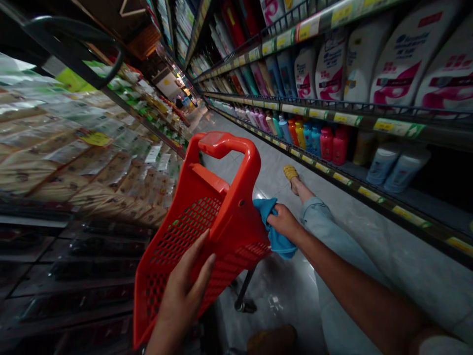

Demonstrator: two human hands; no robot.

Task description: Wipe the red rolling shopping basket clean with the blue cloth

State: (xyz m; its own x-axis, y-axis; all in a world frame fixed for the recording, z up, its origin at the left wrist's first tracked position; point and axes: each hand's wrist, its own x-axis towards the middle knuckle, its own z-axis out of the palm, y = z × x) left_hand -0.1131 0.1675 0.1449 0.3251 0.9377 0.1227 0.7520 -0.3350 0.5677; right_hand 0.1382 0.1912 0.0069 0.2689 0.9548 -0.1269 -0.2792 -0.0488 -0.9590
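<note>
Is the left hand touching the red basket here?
Touching: the head view shows the left hand with its fingers lying against the mesh side of the red basket.

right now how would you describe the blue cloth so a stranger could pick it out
In the shop aisle, a red plastic shopping basket is held up beside the shampoo shelves. At the basket's side, the right hand grips a bunched blue cloth, the only crumpled fabric against the red basket.
</note>
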